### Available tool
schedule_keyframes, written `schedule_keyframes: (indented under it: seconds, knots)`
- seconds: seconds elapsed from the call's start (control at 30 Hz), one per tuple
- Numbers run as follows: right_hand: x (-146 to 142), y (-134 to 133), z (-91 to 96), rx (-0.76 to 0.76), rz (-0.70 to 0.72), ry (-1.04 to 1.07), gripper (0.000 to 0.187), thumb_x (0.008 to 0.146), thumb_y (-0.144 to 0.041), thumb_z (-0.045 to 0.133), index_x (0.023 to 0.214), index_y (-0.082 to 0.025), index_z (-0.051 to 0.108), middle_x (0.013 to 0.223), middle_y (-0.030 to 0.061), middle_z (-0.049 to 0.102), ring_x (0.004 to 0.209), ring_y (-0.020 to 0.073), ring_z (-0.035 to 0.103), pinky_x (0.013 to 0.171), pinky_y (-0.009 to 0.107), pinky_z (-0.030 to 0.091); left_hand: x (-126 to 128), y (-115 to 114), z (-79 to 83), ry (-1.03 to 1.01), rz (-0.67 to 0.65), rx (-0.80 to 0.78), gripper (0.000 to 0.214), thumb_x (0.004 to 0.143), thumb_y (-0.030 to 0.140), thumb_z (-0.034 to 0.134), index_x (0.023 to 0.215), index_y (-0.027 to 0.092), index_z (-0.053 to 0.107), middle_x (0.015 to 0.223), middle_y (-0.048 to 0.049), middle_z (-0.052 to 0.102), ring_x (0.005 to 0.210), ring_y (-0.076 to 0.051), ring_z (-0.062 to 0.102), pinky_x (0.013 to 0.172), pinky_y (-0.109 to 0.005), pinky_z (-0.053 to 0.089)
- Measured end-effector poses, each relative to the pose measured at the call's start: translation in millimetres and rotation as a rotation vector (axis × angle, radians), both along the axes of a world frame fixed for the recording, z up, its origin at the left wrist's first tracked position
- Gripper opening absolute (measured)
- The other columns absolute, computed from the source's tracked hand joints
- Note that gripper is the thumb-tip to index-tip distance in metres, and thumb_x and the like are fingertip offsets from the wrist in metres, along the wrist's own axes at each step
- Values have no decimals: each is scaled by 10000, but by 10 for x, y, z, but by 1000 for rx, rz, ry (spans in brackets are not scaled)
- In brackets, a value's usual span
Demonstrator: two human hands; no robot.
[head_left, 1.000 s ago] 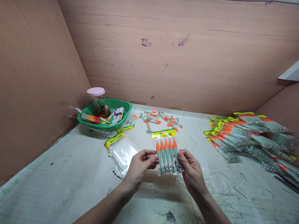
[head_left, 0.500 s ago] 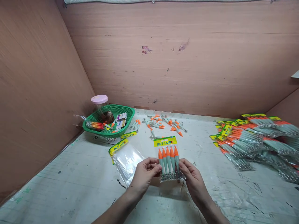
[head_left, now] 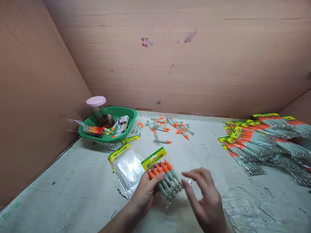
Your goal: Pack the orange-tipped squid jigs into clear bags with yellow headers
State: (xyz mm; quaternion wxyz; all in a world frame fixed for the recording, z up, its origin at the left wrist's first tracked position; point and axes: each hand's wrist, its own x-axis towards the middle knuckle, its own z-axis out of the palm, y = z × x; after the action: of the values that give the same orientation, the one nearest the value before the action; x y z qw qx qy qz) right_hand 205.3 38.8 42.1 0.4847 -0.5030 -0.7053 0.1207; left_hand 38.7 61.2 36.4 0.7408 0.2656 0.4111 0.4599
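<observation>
My left hand (head_left: 147, 189) is closed on the lower left of a clear bag of fishing lures (head_left: 167, 176), thumb across the front. The bag is tilted, its yellow and green "BCT LURE" header up to the left. Inside lie several pale green lures with orange tips, their metal hooks at the lower right. Just right of those hooks is my right hand (head_left: 204, 194), thumb and forefinger apart. A small shiny scrap of clear plastic shows between them; whether it belongs to the bag I cannot tell. Flat bags with headers (head_left: 128, 165) lie left of my left hand.
Loose lures (head_left: 160, 127) are scattered toward the back wall. At back left stands a green basket (head_left: 132, 118) holding a jar with a pink lid (head_left: 96, 101), a small box and more lures. A heap of filled lure bags (head_left: 257, 142) covers the right side.
My right hand has let go of the bag's right edge and moved slightly right. With my left hand still on it, the bag has turned so its header leans left.
</observation>
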Motion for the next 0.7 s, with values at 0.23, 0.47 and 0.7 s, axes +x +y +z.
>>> schedule_keyframes:
  seconds: [0.23,0.47,0.7]
  knots:
    - [292,286,-96,-990,310,354,359,699,-498,631,784,-150,612,665,17,594,579,124,499,538,250,382,14,74,-184,86,-31,51,596,634,359,768,1143,138,551,1127,-127,653,1043,-258,602,862,-337,485]
    - [218,332,-346,-912,207,206,195,662,-349,597,642,-157,567,574,-8,544,525,111,459,496,232,338,-28,-24,-84,901,15,741,742,811,347,575,1434,233,189,1512,-120,244,1396,-255,159,1124,-492,170]
    - [146,248,-367,-644,146,27,103,758,-230,500,678,-183,546,635,13,553,602,153,490,572,277,391,-17,33,-160,1200,-642,884,895,669,355,716,1409,110,277,1454,-175,348,1368,-283,247,1124,-484,208]
